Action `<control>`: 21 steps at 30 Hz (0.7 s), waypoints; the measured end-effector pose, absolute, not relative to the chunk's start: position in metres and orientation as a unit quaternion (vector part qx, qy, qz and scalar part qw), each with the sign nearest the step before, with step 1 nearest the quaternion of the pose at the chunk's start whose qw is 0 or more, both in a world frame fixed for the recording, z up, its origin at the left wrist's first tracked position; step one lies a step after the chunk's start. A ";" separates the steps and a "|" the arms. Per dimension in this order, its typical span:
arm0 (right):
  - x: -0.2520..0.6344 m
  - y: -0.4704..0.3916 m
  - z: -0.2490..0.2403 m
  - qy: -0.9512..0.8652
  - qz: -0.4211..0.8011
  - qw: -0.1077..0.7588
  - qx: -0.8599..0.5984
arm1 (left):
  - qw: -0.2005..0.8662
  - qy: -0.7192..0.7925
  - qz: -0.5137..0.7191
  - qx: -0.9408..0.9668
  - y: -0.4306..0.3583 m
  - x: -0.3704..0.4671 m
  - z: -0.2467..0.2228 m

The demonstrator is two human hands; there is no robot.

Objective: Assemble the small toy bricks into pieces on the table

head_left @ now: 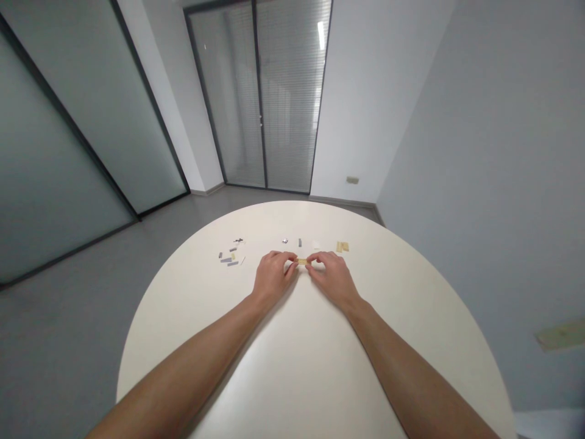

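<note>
Between my two hands is a small yellow strip [302,261], held just over or on the white table [301,341]. The fingers of my left hand [275,272] pinch its left end, and those of my right hand [332,275] pinch its right end. Beyond my hands lie a small silvery item [284,241], a short grey piece [300,242] and a pale, whitish piece [316,246]. Some yellow pieces [345,247] rest past my right hand.
Left of my left hand, several small grey strips [233,263], a little yellow piece [233,256] and some dark bits [238,240] are scattered. The table's round far edge lies before a glass door [287,97] and walls.
</note>
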State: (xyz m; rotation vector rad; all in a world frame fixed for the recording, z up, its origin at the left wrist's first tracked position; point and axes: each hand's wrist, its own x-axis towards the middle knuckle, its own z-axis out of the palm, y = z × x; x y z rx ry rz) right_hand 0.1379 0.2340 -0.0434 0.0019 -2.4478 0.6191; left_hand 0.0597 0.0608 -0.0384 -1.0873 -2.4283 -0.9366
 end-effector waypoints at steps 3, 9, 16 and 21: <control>0.137 0.235 -0.045 -0.922 0.236 0.306 0.004 | 0.160 -0.848 -0.330 -0.384 0.061 0.058 -0.040; 0.137 0.236 -0.044 -0.932 0.221 0.286 0.012 | 0.161 -0.843 -0.322 -0.400 0.061 0.056 -0.042; 0.139 0.234 -0.040 -0.931 0.232 0.282 0.015 | 0.164 -0.841 -0.320 -0.405 0.061 0.059 -0.039; 0.140 0.232 -0.041 -0.930 0.230 0.287 0.010 | 0.167 -0.838 -0.322 -0.408 0.061 0.059 -0.040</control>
